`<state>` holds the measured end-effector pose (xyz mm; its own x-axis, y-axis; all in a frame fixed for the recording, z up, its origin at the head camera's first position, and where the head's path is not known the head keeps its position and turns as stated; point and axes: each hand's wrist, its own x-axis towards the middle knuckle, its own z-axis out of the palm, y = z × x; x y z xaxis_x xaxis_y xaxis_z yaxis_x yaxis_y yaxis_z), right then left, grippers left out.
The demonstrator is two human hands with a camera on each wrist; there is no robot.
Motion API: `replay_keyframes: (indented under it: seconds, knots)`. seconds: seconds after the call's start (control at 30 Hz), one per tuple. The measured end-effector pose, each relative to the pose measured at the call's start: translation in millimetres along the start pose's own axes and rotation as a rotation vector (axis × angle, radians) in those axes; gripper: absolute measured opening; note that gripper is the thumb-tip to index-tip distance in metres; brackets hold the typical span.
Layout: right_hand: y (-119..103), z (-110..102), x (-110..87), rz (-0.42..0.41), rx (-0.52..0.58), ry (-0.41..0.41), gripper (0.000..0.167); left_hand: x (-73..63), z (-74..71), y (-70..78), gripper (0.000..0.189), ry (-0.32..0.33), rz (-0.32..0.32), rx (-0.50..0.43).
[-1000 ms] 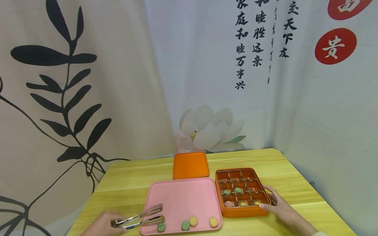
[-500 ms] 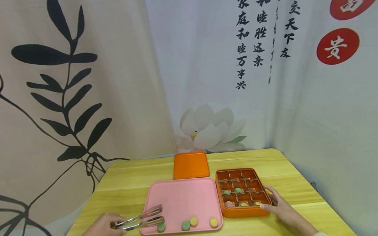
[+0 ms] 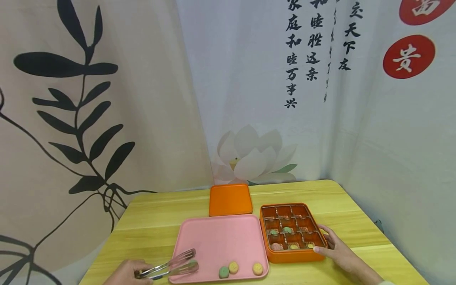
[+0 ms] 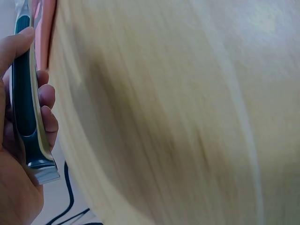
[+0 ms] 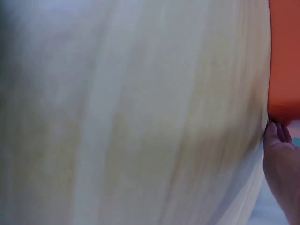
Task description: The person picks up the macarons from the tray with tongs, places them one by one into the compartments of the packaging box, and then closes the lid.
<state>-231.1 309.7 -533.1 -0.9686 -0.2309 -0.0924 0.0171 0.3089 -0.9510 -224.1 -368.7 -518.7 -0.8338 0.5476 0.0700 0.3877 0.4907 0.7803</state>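
Observation:
In the head view my left hand (image 3: 129,272) grips metal tongs (image 3: 174,264), whose slotted ends reach over the front left of the pink tray (image 3: 217,233). A green cookie (image 3: 192,262) shows partly between the tong ends, the rest hidden behind them. The left wrist view shows my thumb and fingers around the tongs' dark-inset handle (image 4: 24,93). My right hand (image 3: 338,251) holds the right front corner of an orange divided box (image 3: 292,257), thumb at its front rim. Inside its clear compartments lie green, pink and yellow cookies.
On the tray's front part are another green cookie (image 3: 223,272) and two yellow ones, one (image 3: 233,267) beside it and one (image 3: 257,269) near the right corner. Behind the tray lies an orange lid (image 3: 230,200). A printed curtain (image 3: 249,99) hangs behind the wooden table (image 3: 156,213).
The tong ends have shifted slightly and come closer together, now covering most of the left green cookie. My right hand and the box stay where they were.

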Motion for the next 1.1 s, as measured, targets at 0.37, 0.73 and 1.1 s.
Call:
replay_keyframes:
  seconds: [0.37,0.73,1.1]
  knots:
    - [1,-1,0.7,-0.018,0.003,0.005,0.082,-1.6,5.7,1.9,0.022,0.051,-0.080,0.084]
    - [4,0,0.9,-0.022,-0.001,0.006,0.082,5.8,8.2,5.0,0.021,0.087,-0.094,0.109]
    - [5,0,1.8,-0.009,-0.001,0.014,0.083,28.5,11.7,15.8,0.021,0.119,-0.189,0.170]
